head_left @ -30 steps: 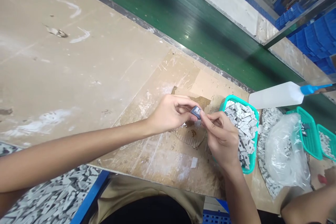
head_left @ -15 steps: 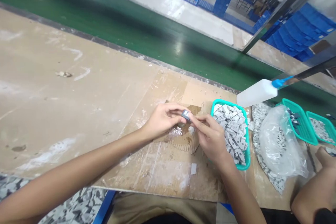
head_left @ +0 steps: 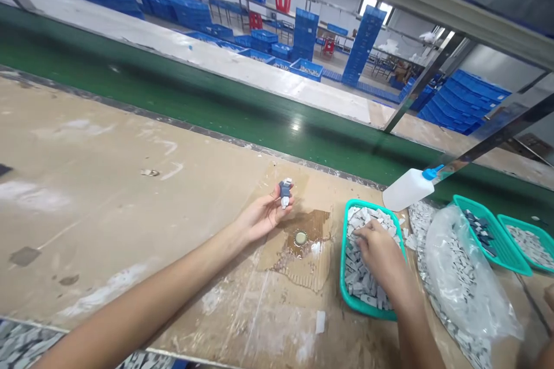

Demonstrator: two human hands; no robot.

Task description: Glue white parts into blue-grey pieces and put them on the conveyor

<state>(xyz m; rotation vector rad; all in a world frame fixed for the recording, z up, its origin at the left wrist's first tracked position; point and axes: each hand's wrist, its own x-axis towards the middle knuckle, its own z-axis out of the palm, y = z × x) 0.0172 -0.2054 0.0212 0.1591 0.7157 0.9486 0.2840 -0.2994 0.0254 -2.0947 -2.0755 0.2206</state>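
- A long factory hall filled the upper part of the frame, with stacks of blue plastic crates (head_left: 305, 40) and red racks beyond a green-painted floor (head_left: 208, 109).
- A tan workbench (head_left: 104, 184) crossed the lower left, its board smeared white, with a torn cardboard sheet (head_left: 303, 253) at centre bearing a brown stain and a small round disc (head_left: 300, 237).
- At right lay a clear plastic bag (head_left: 463, 277) of grey pieces, two more teal baskets (head_left: 491, 233) and a white squeeze bottle (head_left: 407, 190) with a blue nozzle.
- The hands, together a moment before, had parted.
- The right hand (head_left: 381, 256) had dropped into a teal mesh basket (head_left: 346, 259), its fingers bunched among matte, flat grey pieces (head_left: 361, 282); any pinch was hidden.
- The left hand (head_left: 264, 216) stayed at centre, fingers curled up, its fingertips (head_left: 289, 203) pinching a small blue-grey part with a white tab (head_left: 284, 193) upright.
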